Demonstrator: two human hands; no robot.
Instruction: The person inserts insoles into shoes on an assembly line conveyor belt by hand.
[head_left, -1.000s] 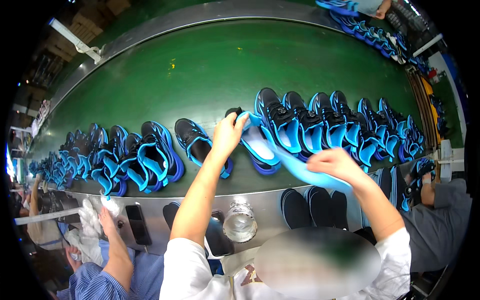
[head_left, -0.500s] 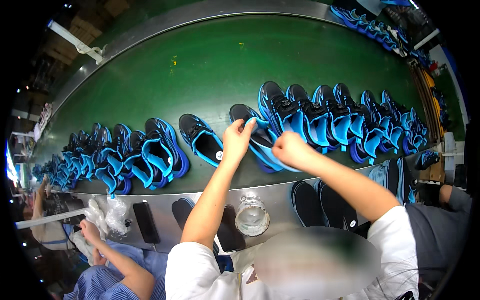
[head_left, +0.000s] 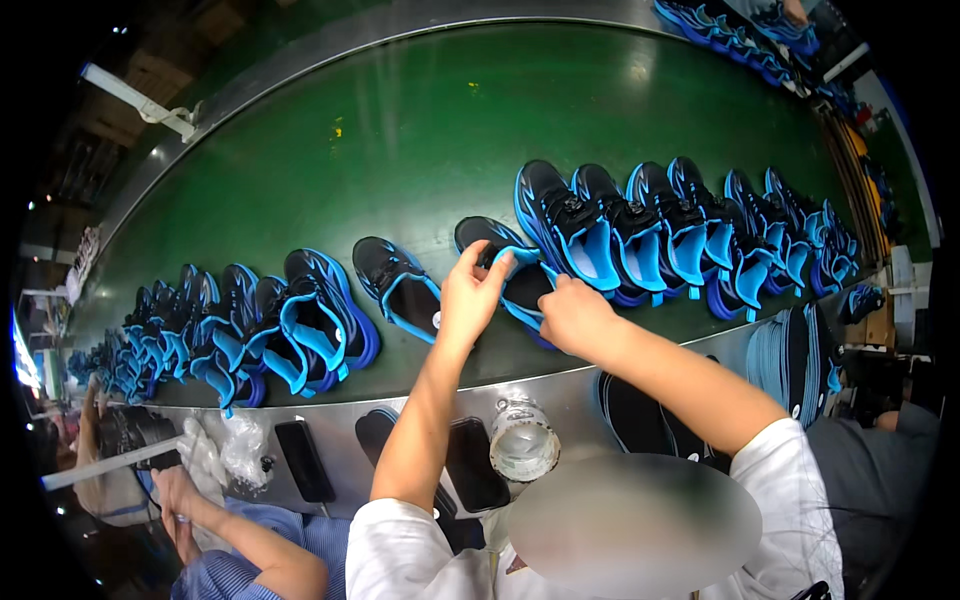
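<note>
A black sneaker (head_left: 482, 233) with blue trim lies on the green belt, toe pointing away from me. My left hand (head_left: 468, 300) pinches its collar on the left side, near the tongue. Closed at the heel end, my right hand (head_left: 582, 318) grips the rear rim of the same sneaker; its fingertips are partly hidden. Between the hands the shoe's dark inside shows. Just left of my left hand sits another black sneaker (head_left: 373, 262), with a pale round sticker inside; neither hand holds it.
Rows of sneakers stand right (head_left: 640, 215) and left (head_left: 320, 300) on the green belt (head_left: 420, 130). Along the near metal ledge are a glass jar (head_left: 525, 447), a phone (head_left: 303, 460), a black phone-like slab (head_left: 476, 465) and stacked insoles (head_left: 778, 355). A co-worker's hands (head_left: 178, 500) are at lower left.
The blue-edged insole that stuck out past the heel under my right hand no longer protrudes. My right hand has shifted slightly left and down; my left hand still pinches the collar.
</note>
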